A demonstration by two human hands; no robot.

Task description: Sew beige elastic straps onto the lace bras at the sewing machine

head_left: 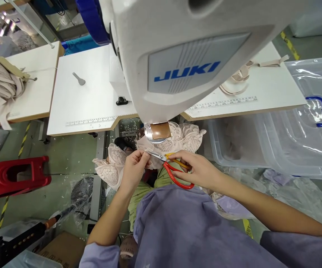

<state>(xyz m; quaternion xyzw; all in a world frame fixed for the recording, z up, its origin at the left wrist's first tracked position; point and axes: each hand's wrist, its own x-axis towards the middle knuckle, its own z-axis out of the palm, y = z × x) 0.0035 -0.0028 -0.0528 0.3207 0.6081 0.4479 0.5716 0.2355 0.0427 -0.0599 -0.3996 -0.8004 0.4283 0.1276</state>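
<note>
My right hand (196, 168) grips a pair of scissors (177, 178) with one red and one yellow handle. The scissors point left, their tips right beside the fingers of my left hand (136, 163). My left thumb and fingers pinch the edge of a pale beige lace garment (113, 167). Some of that lace hangs to the left of my wrist. More lace fabric (187, 136) is bunched under the head of the white sewing machine (183, 63). What the blade tips touch is too small to make out.
Rulers mark the front of the white worktable (94, 100), where a small grey tool (79, 79) lies. Beige strips (237, 82) rest at the right. Clear plastic bins (284, 149) stand right; a red stool (15, 176) stands left. A pile of beige garments (0, 80) sits on the neighbouring table.
</note>
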